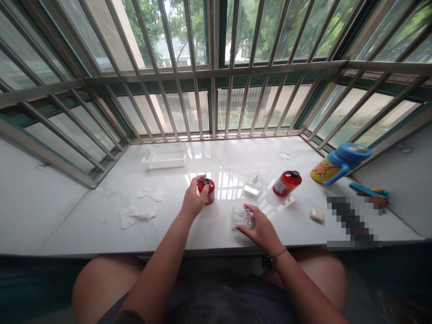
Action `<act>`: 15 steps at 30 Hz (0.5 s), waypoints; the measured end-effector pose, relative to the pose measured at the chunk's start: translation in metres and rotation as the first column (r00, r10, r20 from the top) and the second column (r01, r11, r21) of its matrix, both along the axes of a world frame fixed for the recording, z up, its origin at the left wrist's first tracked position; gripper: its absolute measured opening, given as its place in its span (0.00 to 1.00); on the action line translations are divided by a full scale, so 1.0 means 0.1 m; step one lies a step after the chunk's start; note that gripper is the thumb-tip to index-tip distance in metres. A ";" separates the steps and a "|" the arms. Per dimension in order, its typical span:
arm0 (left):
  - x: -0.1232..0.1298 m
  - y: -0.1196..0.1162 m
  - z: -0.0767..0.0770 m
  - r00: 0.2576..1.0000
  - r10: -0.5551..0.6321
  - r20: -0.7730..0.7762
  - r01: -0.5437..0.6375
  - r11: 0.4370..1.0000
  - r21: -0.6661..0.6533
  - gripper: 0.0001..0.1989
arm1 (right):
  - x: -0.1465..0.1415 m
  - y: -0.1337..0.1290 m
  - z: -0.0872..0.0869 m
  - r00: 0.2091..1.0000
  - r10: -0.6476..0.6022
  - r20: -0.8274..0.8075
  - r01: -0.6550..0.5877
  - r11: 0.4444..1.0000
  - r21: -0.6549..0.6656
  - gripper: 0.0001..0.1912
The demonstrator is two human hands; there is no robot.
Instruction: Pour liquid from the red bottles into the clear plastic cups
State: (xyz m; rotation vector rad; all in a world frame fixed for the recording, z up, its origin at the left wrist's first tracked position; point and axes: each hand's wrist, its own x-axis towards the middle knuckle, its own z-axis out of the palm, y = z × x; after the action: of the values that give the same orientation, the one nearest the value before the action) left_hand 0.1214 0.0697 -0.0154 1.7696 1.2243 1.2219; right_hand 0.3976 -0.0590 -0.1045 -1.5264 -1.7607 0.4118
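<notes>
Head view shows both hands at work over a white tabletop [189,234], between its middle and its near edge. Left hand [194,196] is curled around a red bottle with a black cap [209,195], fingers on its far left side and thumb up beside the cap; the bottle stands upright. Right hand [258,225] grips a clear square container [240,218] near the near edge, thumb on the near side and fingers on the far side.

Just beyond that container, toward the far edge, stands a clear glass bottle [253,185]. Farther toward the right edge is a second red bottle [285,185], also black-capped, with a pale label. Close to the right edge, toward the far corner, sits a blue and yellow cup [337,164] with a handle; blue and orange tools [362,190] lie nearer, partly pixelated. A small pale block [317,215] rests between them and the right hand.

Toward the far left corner is a white basket [165,157]; crumpled tissues [137,216] lie nearer, left of the left hand. Another tissue scrap [285,155] lies by the far edge.
</notes>
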 end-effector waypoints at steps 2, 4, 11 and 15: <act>0.04 0.01 -0.03 0.999 0.017 0.050 -0.016 1.000 -0.018 0.23 | 0.00 0.00 0.00 1.000 0.004 0.001 -0.004 1.000 0.000 0.37; 0.09 0.04 -0.05 0.995 0.051 0.088 -0.047 0.998 -0.048 0.26 | 0.00 0.00 0.00 1.000 0.006 0.004 -0.006 1.000 0.001 0.38; 0.13 0.07 -0.04 0.991 0.104 0.079 -0.097 0.991 -0.097 0.13 | 0.01 0.00 0.00 1.000 0.002 0.007 -0.003 1.000 0.007 0.37; 0.07 0.02 -0.04 0.999 0.030 0.017 -0.029 0.999 -0.012 0.17 | 0.01 0.00 0.01 1.000 0.002 -0.002 -0.002 1.000 0.002 0.37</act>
State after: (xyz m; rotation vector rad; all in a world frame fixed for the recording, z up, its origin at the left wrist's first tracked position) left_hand 0.1285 0.0714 -0.0195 1.7349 1.2499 1.2412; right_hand 0.3982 -0.0590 -0.1039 -1.5223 -1.7609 0.4127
